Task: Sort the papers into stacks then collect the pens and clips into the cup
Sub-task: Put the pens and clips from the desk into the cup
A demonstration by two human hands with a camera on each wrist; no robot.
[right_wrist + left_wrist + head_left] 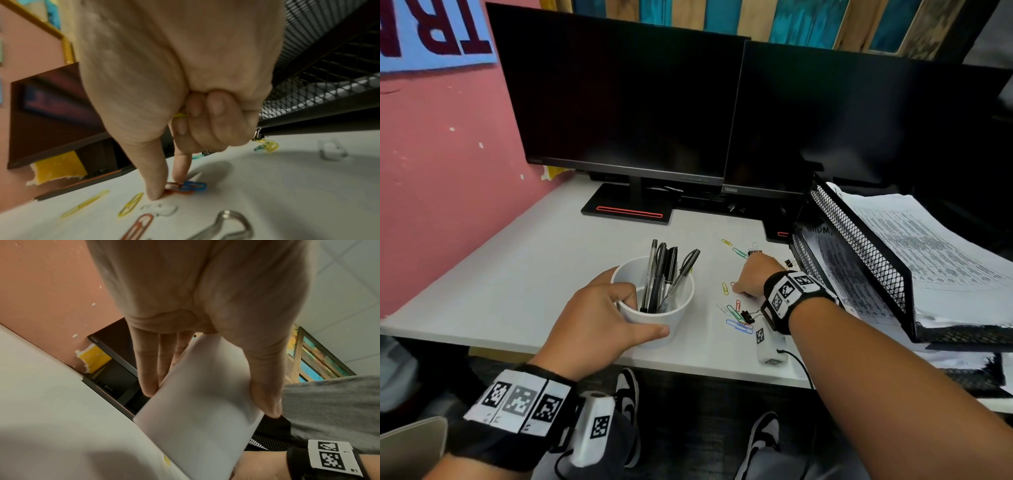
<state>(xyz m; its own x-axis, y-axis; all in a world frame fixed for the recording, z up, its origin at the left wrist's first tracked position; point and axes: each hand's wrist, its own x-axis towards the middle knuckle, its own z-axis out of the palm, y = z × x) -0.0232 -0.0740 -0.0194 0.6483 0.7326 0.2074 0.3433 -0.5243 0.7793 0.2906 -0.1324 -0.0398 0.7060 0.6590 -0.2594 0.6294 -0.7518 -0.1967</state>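
A white cup (pixel 654 315) (pixel 201 402) with several dark pens (pixel 664 274) in it stands near the desk's front edge. My left hand (pixel 643 317) grips its side, thumb in front and fingers round the back. To the right, coloured paper clips (pixel 736 315) and a black binder clip (pixel 747 317) lie scattered. My right hand (pixel 736 289) (pixel 167 189) reaches down among them. Its thumb and forefinger pinch a red clip (pixel 180 192) that lies linked with a blue clip (pixel 195 186) on the desk. A bit of yellow clip (pixel 180 115) shows inside the curled other fingers.
Two dark monitors (pixel 619 102) stand at the back of the white desk (pixel 534 274). A black mesh tray (pixel 859 246) holding printed papers (pixel 928 246) sits close to the right of my right hand. A pink wall closes off the left.
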